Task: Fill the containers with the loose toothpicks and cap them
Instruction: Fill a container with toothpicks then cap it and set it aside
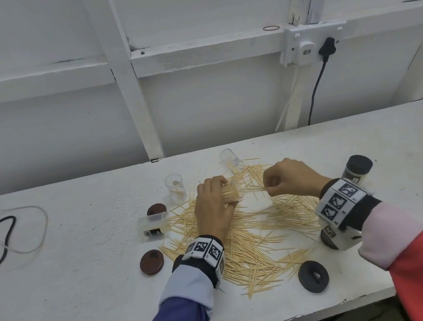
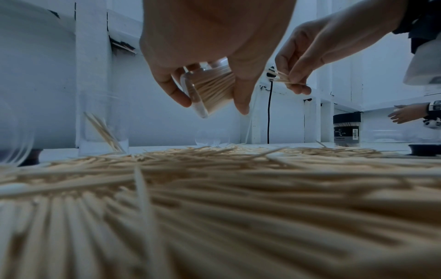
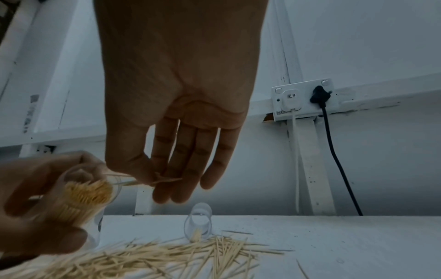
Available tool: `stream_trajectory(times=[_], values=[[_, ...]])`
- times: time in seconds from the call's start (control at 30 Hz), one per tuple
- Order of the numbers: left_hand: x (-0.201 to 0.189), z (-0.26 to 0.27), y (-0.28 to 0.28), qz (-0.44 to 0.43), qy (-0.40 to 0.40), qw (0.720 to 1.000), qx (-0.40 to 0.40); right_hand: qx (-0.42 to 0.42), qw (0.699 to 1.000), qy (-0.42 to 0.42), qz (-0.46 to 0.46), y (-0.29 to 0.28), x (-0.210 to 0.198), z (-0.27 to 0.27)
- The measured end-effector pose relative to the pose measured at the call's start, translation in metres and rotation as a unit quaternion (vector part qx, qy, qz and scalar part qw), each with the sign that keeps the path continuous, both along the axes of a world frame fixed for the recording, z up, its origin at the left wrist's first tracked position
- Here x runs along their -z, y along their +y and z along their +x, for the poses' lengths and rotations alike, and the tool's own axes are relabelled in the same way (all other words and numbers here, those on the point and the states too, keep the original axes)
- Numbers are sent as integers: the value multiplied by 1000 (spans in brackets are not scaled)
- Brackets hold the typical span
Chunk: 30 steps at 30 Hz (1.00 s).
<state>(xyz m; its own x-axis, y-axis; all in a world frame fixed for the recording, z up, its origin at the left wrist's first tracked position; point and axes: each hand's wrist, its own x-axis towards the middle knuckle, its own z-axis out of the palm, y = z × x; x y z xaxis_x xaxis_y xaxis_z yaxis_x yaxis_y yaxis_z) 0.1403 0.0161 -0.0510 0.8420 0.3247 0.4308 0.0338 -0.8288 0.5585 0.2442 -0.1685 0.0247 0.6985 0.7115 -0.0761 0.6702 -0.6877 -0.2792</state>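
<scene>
Loose toothpicks (image 1: 254, 238) lie scattered over the white table (image 1: 73, 288). My left hand (image 1: 215, 203) grips a clear container (image 1: 232, 191) (image 2: 210, 90) (image 3: 88, 196) packed with toothpicks, held tilted above the pile with its mouth toward the right. My right hand (image 1: 286, 178) (image 3: 167, 177) pinches a few toothpicks (image 2: 284, 78) (image 3: 148, 181) between thumb and fingers, just beside the container's mouth. An upright clear container (image 1: 176, 191) holds a few toothpicks. Another clear container (image 1: 229, 157) (image 3: 199, 222) lies on its side behind the pile.
A capped, filled container (image 1: 357, 169) (image 2: 347, 130) stands at right. A clear container (image 1: 152, 224) lies at left beside brown caps (image 1: 156, 209) (image 1: 151, 262). A black cap (image 1: 313, 276) sits near the front edge. Cables (image 1: 4, 238) lie far left; a wall socket (image 1: 308, 44) is behind.
</scene>
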Motion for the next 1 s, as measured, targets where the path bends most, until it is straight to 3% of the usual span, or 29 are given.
stream_trajectory(times=[0.3, 0.67, 0.87, 1.0], values=[[0, 0, 0, -17, 9, 1000, -15, -1, 1000, -14, 15, 5, -16, 0], [1, 1, -4, -28, 48, 995, 85, -55, 996, -70, -15, 32, -16, -14], [-4, 1, -8, -134, 78, 984, 85, -51, 987, 1, 150, 45, -12, -16], [-7, -2, -7, -157, 56, 984, 67, 0, 953, 61, 296, 46, -7, -12]])
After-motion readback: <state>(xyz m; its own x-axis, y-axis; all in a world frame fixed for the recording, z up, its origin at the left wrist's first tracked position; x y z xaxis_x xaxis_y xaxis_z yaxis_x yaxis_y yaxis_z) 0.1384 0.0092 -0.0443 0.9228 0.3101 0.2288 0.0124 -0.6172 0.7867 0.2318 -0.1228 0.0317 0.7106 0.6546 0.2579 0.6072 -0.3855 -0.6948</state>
